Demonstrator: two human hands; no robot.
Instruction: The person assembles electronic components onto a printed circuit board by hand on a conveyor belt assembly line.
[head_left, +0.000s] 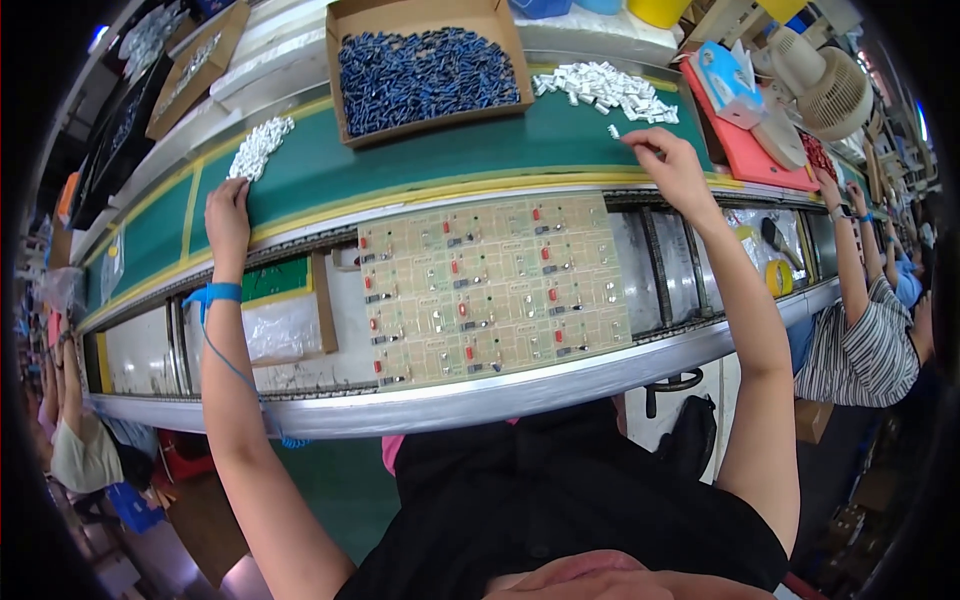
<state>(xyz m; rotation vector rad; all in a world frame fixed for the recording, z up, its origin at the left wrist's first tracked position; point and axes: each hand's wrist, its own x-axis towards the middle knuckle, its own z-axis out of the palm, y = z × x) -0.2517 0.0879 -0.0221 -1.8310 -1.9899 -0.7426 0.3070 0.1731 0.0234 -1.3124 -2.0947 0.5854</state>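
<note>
A panel of tan circuit boards, fitted with red, black and silver parts, lies across the conveyor rails in front of me. My left hand reaches to the near edge of a small heap of white connectors; its fingers are pressed together, and what they hold is hidden. At the far right my right hand pinches a single white connector at its fingertips, just in front of a larger heap of white connectors. Round my left wrist is a blue strap with a coiled cord.
A cardboard box full of dark blue cylindrical parts stands on the green mat. To the right are a red tray, a blue box and a fan. Co-workers sit along the line on both sides, one in a striped shirt.
</note>
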